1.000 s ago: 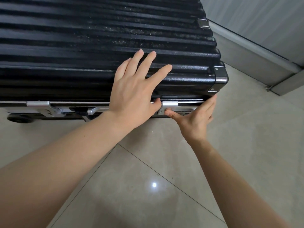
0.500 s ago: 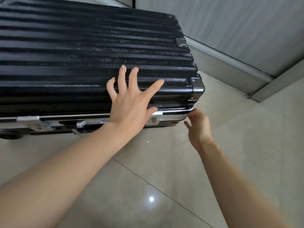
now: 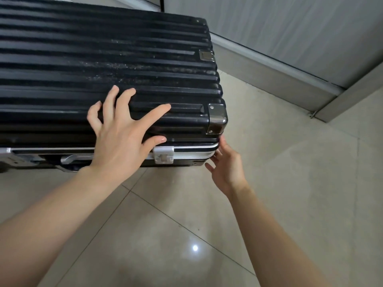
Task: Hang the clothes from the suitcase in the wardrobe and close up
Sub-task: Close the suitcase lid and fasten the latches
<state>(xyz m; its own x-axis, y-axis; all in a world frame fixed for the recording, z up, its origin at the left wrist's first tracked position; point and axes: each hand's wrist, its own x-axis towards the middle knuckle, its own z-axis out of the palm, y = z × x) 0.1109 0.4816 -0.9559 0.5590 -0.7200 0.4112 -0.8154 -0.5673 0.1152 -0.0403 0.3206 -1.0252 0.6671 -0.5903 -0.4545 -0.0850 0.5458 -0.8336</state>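
Figure: the closed black suitcase [image 3: 103,59] lay flat on the tiled floor [image 3: 279,193], the left hand [image 3: 124,141] pressing its lid with spread fingers [image 3: 153,114], seemingly to steady it above the silver latch [image 3: 163,155], while at 4 o'clock the right hand [image 3: 228,168], fingers loosely straight, touched the frame corner.

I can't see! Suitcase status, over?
Left hand open, flat on black suitcase. Right hand open, at its front corner. Suitcase closed, silver latch looks fastened. Nothing blocks it.

Forearms bare to the frame edge; left hand [image 3: 122,141] and right hand [image 3: 228,168] likewise bare; nails short, plain.
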